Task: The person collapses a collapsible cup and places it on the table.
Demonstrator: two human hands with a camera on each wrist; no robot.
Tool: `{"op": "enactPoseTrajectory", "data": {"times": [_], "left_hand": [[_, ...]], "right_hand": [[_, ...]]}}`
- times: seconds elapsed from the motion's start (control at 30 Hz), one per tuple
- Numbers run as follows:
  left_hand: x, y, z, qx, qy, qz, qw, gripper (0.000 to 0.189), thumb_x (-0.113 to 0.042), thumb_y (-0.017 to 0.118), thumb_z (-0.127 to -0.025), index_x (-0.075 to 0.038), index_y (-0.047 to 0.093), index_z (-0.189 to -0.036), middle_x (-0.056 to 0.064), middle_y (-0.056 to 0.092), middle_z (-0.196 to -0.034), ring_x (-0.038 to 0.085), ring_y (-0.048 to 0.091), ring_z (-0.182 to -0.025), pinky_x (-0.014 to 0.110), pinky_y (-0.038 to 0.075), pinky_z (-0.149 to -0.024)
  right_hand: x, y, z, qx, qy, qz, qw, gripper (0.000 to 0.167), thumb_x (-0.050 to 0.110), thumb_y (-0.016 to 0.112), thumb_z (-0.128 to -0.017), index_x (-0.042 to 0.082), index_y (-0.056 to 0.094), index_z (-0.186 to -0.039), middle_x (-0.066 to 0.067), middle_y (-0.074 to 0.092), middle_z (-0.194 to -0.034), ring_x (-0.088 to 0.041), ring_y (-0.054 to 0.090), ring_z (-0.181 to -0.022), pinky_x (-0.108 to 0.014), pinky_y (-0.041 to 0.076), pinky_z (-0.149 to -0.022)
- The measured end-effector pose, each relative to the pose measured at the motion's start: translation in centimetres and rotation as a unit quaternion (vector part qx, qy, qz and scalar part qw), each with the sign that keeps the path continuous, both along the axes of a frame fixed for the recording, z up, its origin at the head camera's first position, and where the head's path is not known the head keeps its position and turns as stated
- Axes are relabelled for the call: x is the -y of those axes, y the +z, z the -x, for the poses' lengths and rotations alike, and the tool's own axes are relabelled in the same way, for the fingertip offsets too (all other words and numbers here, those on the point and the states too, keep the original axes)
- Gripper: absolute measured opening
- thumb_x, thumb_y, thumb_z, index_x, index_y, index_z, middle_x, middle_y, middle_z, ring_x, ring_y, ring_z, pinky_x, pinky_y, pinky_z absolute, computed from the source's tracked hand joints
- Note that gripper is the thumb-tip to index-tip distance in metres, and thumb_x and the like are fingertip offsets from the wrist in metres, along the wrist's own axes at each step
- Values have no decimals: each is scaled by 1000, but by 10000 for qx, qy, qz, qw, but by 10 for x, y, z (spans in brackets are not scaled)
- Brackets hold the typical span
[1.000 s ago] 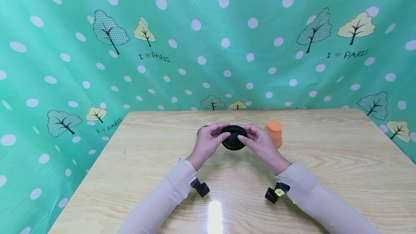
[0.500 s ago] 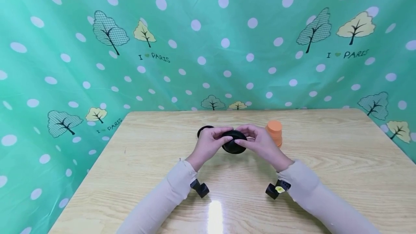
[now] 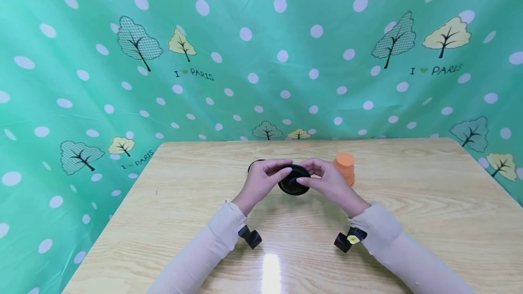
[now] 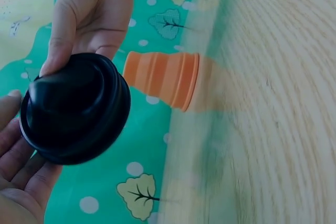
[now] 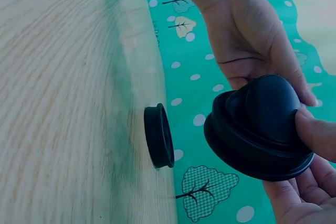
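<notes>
A round black lid with a raised bump on top is held above the middle of the table. My left hand pinches its left edge, thumb on the upper face and fingers behind. From the other side my right hand grips it the same way, its thumb near the bump. In the right wrist view the bump on the lid stands out clearly. Just beyond my right hand stands an orange ribbed cup, narrow end up. Behind my left hand lies a low black ring, mostly hidden in the head view.
The pale wood table reaches back to a green dotted curtain. A black camera is strapped to each wrist. Light glares on the tabletop near the front.
The lid has come down slightly toward me and changed its tilt, with both hands still holding it. The cup has stayed put.
</notes>
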State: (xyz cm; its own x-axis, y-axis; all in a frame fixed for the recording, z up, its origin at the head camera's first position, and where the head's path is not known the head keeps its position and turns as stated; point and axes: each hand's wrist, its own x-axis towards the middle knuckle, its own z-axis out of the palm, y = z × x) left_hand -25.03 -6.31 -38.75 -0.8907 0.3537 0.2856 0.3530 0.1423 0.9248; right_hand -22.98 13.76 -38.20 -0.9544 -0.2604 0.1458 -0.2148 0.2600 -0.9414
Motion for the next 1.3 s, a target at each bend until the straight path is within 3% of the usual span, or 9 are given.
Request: {"op": "enactPoseTrajectory", "data": {"times": [0.13, 0.43, 0.53, 0.7, 0.97, 1.17, 1.3], "left_hand": [[2, 0, 2, 167, 13, -129, 9998, 33, -25, 63, -92, -6, 66, -118, 8, 67, -114, 15, 65, -102, 25, 52, -86], [2, 4, 2, 728, -187, -216, 9969, 38, -13, 61, -93, -3, 56, -129, 17, 63, -119, 23, 62, -106, 26, 51, -88], [-1, 13, -4, 651, -119, -240, 9975, 37, -9, 60, -93, 1, 56, -128, 20, 63, -114, 18, 63, -98, 23, 51, -84], [-6, 30, -18, 219, 58, -206, 9995, 31, -6, 59, -93, 8, 58, -121, 22, 64, -104, 7, 58, -83, 17, 51, -75], [-9, 30, -19, -388, 285, 51, 9988, 25, -6, 62, -90, 7, 63, -112, 20, 66, -92, 12, 59, -75, 16, 50, -66], [-8, 26, -17, -315, 257, -22, 9992, 27, -3, 64, -88, 8, 64, -112, 22, 68, -102, 26, 67, -89, 19, 53, -74], [-8, 28, -20, -287, 121, 287, 9991, 29, -2, 64, -88, 9, 63, -114, 22, 66, -109, 30, 66, -96, 22, 54, -78]], "right_hand": [[-1, 0, 0, 106, -111, 384, 9991, 32, 13, 72, -84, -1, 61, -110, -11, 65, -102, -19, 61, -93, -24, 51, -79], [-1, 1, 1, 355, -389, 1278, 9904, 35, 3, 67, -86, -10, 53, -115, -2, 62, -96, -10, 61, -88, -19, 51, -79], [-1, 0, 1, 380, -400, 1462, 9877, 33, 1, 66, -86, -10, 53, -114, -2, 61, -94, -10, 61, -86, -19, 52, -78], [0, -1, 0, 375, -410, 1606, 9855, 30, 2, 66, -86, -8, 54, -112, -1, 62, -92, -10, 61, -84, -19, 52, -76], [1, 0, -2, 257, -479, 1520, 9869, 32, 2, 67, -86, -9, 54, -113, -2, 60, -93, -10, 59, -85, -18, 52, -76], [-3, 1, 0, 212, -155, 1133, 9932, 36, 7, 71, -84, -6, 56, -114, -8, 63, -101, -15, 60, -93, -22, 51, -81], [-4, 1, 2, -47, 70, 617, 9981, 38, 8, 72, -83, -3, 58, -116, -15, 62, -108, -18, 59, -99, -23, 51, -83]]}}
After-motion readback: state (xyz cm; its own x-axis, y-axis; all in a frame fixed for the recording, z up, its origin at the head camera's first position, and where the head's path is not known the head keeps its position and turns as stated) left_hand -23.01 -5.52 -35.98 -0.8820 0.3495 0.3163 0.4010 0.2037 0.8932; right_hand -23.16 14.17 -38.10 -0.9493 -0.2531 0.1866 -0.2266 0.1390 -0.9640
